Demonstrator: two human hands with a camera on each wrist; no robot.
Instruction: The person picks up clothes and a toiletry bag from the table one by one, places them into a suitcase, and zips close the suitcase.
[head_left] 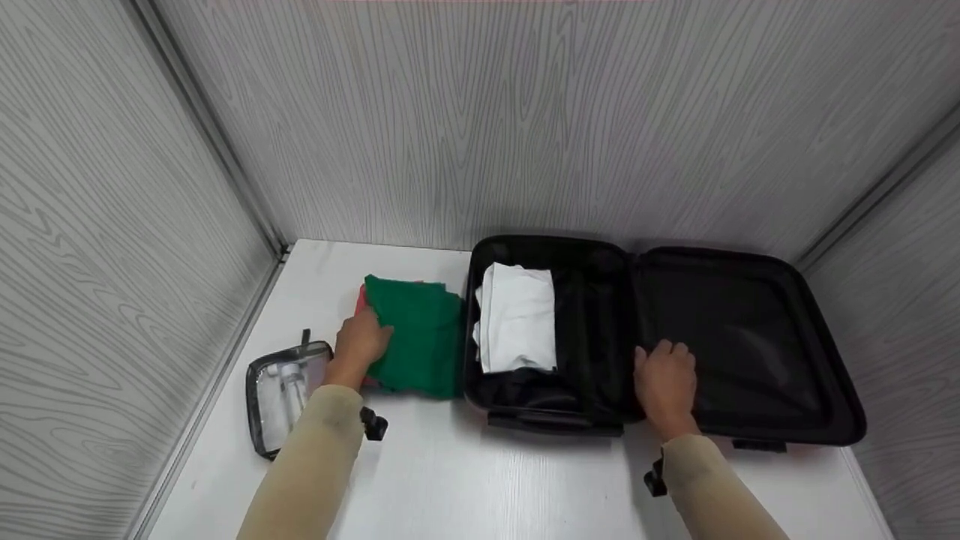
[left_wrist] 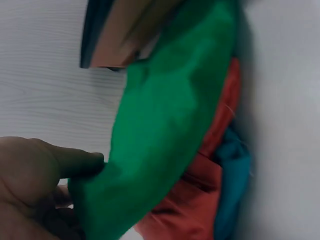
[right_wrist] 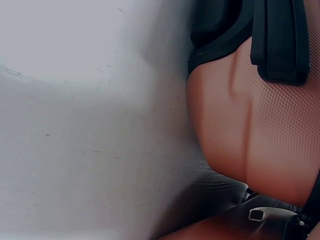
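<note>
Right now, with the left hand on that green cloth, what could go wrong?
The left hand pinches the green cloth near one edge, so it might slip or lose its shape. The red cloth lies underneath and could get dragged along. The suitcase rim is right beside the pile, so the green cloth might snag if carried across.

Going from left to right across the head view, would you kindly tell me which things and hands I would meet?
Clear pouch, left hand, green cloth, folded white cloth, right hand.
</note>
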